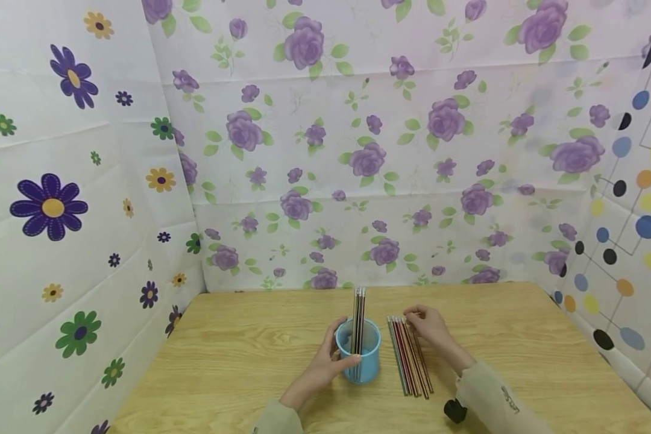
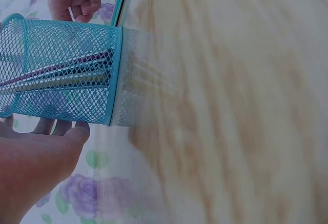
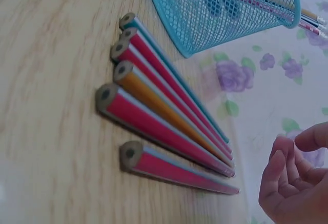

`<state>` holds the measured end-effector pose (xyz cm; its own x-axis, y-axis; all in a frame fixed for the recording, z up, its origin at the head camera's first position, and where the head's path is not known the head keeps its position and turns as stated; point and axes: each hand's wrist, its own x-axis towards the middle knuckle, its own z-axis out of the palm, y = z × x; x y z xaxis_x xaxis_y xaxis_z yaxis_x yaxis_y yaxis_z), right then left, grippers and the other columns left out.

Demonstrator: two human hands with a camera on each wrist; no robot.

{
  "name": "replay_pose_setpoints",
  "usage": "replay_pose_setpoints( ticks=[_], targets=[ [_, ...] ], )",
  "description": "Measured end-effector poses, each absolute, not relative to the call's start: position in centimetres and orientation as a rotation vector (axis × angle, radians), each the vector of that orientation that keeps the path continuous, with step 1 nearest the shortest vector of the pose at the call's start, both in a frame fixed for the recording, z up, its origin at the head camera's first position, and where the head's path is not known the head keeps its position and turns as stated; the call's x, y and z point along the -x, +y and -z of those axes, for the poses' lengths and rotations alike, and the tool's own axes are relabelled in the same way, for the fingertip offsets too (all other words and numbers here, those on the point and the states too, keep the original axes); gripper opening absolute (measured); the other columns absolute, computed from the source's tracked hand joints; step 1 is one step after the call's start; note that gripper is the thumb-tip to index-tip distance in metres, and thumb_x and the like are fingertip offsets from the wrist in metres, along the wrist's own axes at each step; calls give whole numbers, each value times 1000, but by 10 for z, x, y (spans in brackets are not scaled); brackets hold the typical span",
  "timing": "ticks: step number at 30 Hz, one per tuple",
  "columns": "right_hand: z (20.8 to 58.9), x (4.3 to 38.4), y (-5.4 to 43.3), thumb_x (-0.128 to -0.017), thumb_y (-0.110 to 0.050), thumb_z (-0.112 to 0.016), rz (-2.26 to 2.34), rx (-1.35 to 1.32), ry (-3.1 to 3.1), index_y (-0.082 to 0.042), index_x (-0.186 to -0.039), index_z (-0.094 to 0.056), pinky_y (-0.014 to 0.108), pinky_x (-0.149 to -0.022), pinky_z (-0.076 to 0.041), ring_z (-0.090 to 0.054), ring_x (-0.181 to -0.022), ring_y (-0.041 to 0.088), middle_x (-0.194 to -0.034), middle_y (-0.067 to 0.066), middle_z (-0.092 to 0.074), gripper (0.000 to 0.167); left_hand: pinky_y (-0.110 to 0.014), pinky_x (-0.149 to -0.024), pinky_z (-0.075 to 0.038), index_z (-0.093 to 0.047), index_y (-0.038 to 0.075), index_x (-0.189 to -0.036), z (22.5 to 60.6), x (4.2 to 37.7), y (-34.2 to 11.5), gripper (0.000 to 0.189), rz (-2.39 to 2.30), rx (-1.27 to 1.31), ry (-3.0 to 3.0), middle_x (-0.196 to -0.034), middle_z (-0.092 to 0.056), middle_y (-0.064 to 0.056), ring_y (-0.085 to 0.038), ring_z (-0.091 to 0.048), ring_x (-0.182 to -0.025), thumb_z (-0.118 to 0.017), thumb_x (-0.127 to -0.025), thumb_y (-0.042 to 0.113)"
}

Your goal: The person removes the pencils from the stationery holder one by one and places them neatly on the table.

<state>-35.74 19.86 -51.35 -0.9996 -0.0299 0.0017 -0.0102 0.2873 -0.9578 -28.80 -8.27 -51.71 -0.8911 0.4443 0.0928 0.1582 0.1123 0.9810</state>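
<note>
A light-blue mesh pencil cup (image 1: 371, 366) stands on the table, and my left hand (image 1: 322, 366) grips it with fingers and thumb around its side. Several pencils (image 1: 360, 310) lean inside it, eraser ends up. To the cup's right, several more pencils (image 3: 154, 115) lie side by side, red, orange and teal, with flat unsharpened ends toward me. The rightmost one is set a little apart from the others. My right hand (image 1: 431, 327) is at their far eraser ends, fingers loosely bent. In the right wrist view a gap shows between thumb and fingertips, with nothing in it.
Wood-grain table (image 1: 239, 337) extends to both sides of the cup. A floral cloth (image 1: 369, 181) hangs behind its back edge, with patterned cloths at left and right. A small black object (image 1: 456, 411) is beside the right sleeve.
</note>
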Motion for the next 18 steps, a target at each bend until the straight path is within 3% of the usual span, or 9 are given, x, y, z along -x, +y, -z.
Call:
replay_pose_setpoints(
  ticks=[6,13,18],
  targets=[
    [506,354,191,-99,-13,-49,1871,111,2472,8,-118,-59,29,-60,-52,-59,-73,18,-89,13,-64,29,-62,-115,-24,-9,29,-154,517,288,-83,81,-1857,-611,2160,-160,-19,-17,-41,-23,-145,-62,-94,26],
    [501,351,182,-99,-22,-54,1848,219,2476,3,-116,-62,26,-57,-49,-57,-71,15,-83,8,-64,32,-62,-115,-24,-11,36,-152,522,290,-84,78,-1861,-614,2159,-160,-19,-16,-41,-23,-145,-63,-94,27],
    [498,349,176,-98,-31,-57,1863,328,2455,0,-118,-62,33,-68,-55,-62,-83,22,-94,13,-67,37,-62,-115,-24,-11,36,-152,522,291,-83,78,-1869,-615,2155,-160,-19,-17,-41,-23,-145,-63,-94,25]
  ],
)
